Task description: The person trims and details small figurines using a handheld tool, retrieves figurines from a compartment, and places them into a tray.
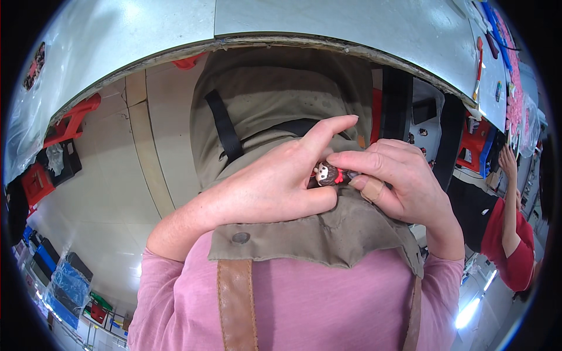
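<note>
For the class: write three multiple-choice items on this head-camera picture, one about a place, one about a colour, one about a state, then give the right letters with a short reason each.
1. Where is the small doll figure?
A. On the grey table
B. Between the fingertips of both hands, over the olive apron
C. On the floor

2. What colour are the person's sleeves?
A. Pink
B. Blue
C. White

3. How does the right hand stand?
A. Flat and open on the table
B. Hanging free at the side
C. Pinching the figure, with a plaster on one finger

Answers:
1 B: the left hand and the right hand meet on the figure in front of the olive apron, below the grey table.
2 A: both sleeves are pink.
3 C: its fingertips close on the figure, and the plaster shows.
</note>
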A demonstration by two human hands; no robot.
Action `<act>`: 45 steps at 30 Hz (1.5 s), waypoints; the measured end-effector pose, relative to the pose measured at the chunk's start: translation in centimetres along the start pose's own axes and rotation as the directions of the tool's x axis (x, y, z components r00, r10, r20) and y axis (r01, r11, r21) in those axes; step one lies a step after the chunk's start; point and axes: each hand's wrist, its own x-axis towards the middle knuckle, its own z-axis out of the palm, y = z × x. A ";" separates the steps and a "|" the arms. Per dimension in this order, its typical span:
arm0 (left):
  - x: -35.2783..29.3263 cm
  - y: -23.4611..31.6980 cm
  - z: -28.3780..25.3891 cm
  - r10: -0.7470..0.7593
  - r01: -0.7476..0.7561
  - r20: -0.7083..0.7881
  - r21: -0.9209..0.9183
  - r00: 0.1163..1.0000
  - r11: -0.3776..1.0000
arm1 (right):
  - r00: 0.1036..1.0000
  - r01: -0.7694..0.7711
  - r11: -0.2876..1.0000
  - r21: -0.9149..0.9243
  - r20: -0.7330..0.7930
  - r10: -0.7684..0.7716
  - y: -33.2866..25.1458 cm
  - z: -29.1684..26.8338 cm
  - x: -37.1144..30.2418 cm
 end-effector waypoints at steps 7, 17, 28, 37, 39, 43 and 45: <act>-0.1 0.3 -0.2 -0.087 0.089 0.031 -0.078 0.996 0.993 | 1.000 0.005 1.000 0.007 -0.007 -0.005 0.1 0.1 0.0; -0.2 0.7 -0.4 -0.104 0.105 0.034 -0.027 0.994 0.994 | 1.000 0.024 0.999 -0.044 0.000 -0.024 0.0 -0.1 0.2; 0.0 0.1 -0.2 0.013 -0.013 -0.003 0.021 1.000 1.000 | 1.000 0.003 1.000 0.007 -0.009 -0.003 -0.2 -0.3 0.2; 0.1 0.2 -0.2 0.021 -0.021 -0.007 0.046 1.000 0.999 | 1.000 0.003 1.000 0.023 -0.018 -0.003 -0.1 -0.2 0.2; 0.1 0.1 -0.2 0.024 -0.024 -0.009 0.048 1.000 0.999 | 1.000 -0.001 1.000 0.022 -0.010 0.001 -0.1 -0.3 0.2; 0.1 0.0 -0.1 0.025 -0.024 -0.010 0.059 1.000 0.998 | 1.000 -0.012 1.000 -0.005 0.012 0.012 -0.2 -0.4 0.2; 0.1 0.0 -0.1 0.030 -0.029 -0.008 0.047 1.000 0.998 | 1.000 -0.003 1.000 -0.001 0.002 0.003 -0.1 -0.3 0.2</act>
